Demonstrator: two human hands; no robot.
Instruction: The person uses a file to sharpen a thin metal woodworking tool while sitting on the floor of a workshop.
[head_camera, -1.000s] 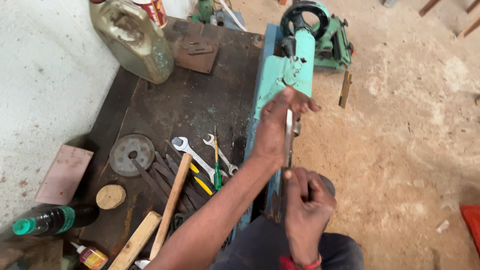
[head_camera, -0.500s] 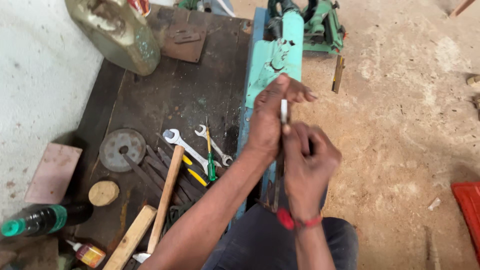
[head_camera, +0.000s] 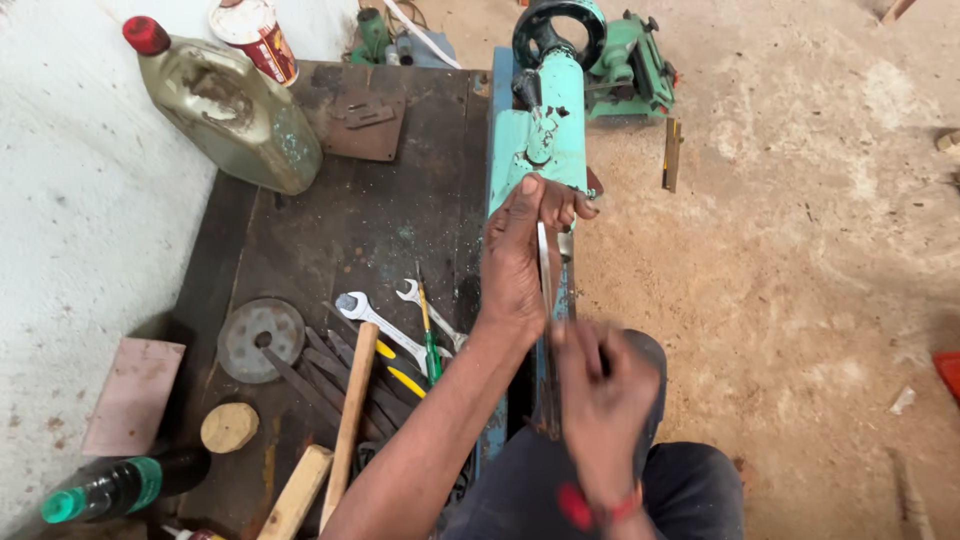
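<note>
Gripping the near end of a thin, flat grey metal strip (head_camera: 545, 290), the right hand (head_camera: 598, 415) was closed around it, though motion blur kept the exact finger placement from being told; the left hand (head_camera: 520, 255) had its fingers curled round the strip's far end, pinning it against the turquoise-painted cast-metal machine body (head_camera: 545, 130) that ran along the right edge of the dark wooden workbench (head_camera: 400, 200); the strip lay lengthwise along that machine, between the two hands.

Only the head view showed the scene; at the bench's far left corner stood a grimy translucent plastic jug with a red cap (head_camera: 225, 105); toward the near left lay a round perforated metal disc (head_camera: 260, 338), a pair of silver open-ended spanners (head_camera: 385, 318), a green-handled screwdriver (head_camera: 430, 345) and a long wooden tool handle (head_camera: 350, 415); a dark glass bottle with a green cap (head_camera: 120, 487) lay at the near left corner.

Judging by the blurred right hand, the strip seemed to be in the middle of being worked or seated against the machine; the next move would probably call for a steady left-hand hold while the right guided the near end.
</note>
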